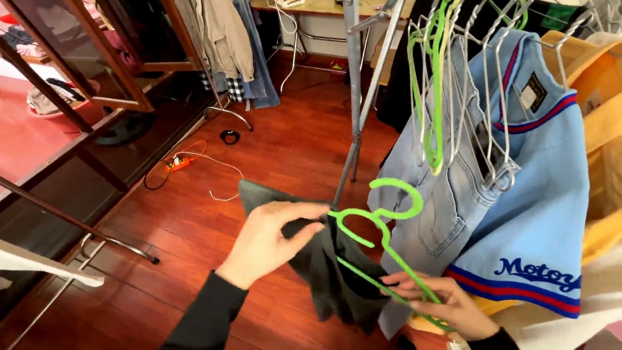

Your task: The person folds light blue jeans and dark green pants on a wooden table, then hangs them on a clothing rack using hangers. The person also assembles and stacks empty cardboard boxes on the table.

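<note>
The left hand pinches the dark grey garment against the green hanger; the right hand seems closed on the hanger's lower arm. Both hang beside the blue jersey, over open wooden floor.

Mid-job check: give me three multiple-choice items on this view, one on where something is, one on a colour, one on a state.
1. Where does the light blue jersey hang?
A. on the rack at right
B. on the floor
C. in the cabinet

2. What colour is the hanger in the hands?
A. white
B. green
C. black

3. What does the left hand do?
A. rests open
B. grips the rack pole
C. pinches the dark grey garment

Key: 1 A, it hangs among wire hangers; 2 B, bright green; 3 C, fingers close on the cloth while the right hand holds the hanger.
</note>
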